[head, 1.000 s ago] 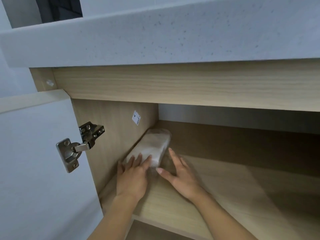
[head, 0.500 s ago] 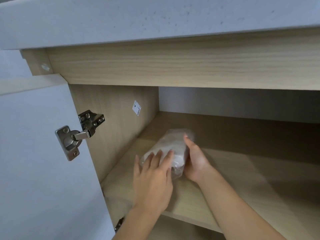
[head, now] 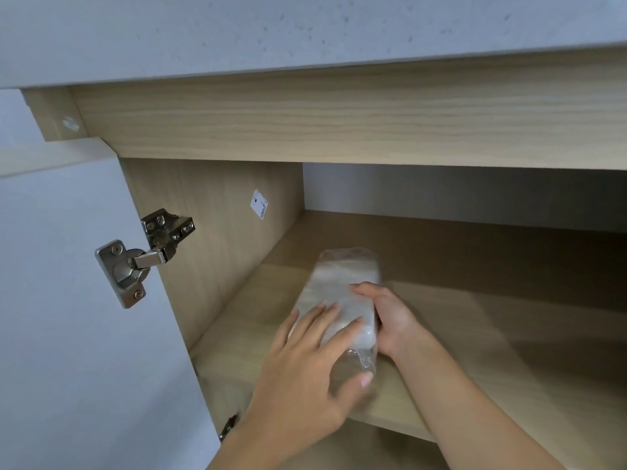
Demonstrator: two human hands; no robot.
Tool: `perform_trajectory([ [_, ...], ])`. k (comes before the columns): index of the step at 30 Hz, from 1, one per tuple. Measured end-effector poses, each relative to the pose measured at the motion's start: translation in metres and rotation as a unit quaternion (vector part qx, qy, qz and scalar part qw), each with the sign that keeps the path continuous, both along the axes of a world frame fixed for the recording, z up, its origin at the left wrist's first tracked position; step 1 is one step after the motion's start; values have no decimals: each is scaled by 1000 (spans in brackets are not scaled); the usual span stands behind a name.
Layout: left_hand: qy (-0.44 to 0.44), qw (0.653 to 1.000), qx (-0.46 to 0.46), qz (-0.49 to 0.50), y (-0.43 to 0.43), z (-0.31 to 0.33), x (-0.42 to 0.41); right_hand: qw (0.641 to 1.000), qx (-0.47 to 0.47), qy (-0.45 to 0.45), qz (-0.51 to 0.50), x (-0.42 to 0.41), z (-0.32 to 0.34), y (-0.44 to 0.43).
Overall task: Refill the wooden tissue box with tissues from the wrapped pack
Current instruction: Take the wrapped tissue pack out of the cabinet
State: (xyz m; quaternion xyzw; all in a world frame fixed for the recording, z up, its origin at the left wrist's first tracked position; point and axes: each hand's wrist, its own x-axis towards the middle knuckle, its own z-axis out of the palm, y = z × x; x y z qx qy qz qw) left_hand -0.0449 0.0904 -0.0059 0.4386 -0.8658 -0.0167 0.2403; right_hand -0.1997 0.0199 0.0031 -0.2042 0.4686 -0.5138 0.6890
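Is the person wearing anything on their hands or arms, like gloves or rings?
No. The left hand and right hand are bare, with no gloves, rings, watch or bracelets showing. Both forearms are bare too, with no sleeves in view. The fingernails are short and look unpainted, though the picture is a little blurry.

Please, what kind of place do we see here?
Probably a kitchen or bathroom cabinet: a speckled countertop above, an open door on a metal hinge, and a wooden shelf inside.
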Motion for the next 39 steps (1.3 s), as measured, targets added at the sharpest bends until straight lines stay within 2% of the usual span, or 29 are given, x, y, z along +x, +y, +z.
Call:
perform_trajectory([
  [1, 36, 999, 16, -20, 0, 4, 2, 1000, -7, -5, 7, -1, 0, 3],
  [3, 162, 985, 59, -23, -1, 15, 5, 1000, -25, -11, 13, -2, 0, 11],
  [5, 337, 933, 123, 10, -2, 27, 3, 999, -49, -9, 13, -4, 0, 19],
  [8, 534, 795, 272, 92, -9, 38, -1, 997, -74, -15, 15, -5, 0, 36],
  [10, 587, 677, 432, 106, -16, 42, 3, 995, -92, -26, 33, -6, -1, 47],
  [12, 593, 567, 568, 62, -18, 44, 7, 992, -106, -36, 51, -7, -1, 58],
  [13, 585, 539, 604, 41, -19, 41, 8, 991, -114, -41, 58, -7, -1, 63],
  [14, 580, 528, 620, 27, -19, 37, 9, 990, -121, -41, 65, -6, -1, 67],
  [17, 573, 555, 603, 6, -17, 29, 6, 986, -149, -26, 76, -4, -3, 75],
  [20, 548, 623, 557, 38, -10, 25, 4, 983, -167, -20, 77, -3, -5, 79],
  [22, 552, 647, 524, 49, -4, 22, 5, 982, -169, -1, 86, -2, -4, 81],
  [27, 593, 634, 490, 83, 16, 20, 10, 978, -150, 133, 49, 10, -2, 87],
  [33, 624, 661, 404, 103, 42, 37, 8, 967, -152, 207, 4, 22, 17, 108],
  [39, 639, 656, 382, 124, 78, 69, 20, 956, -126, 264, 18, 41, 60, 143],
])
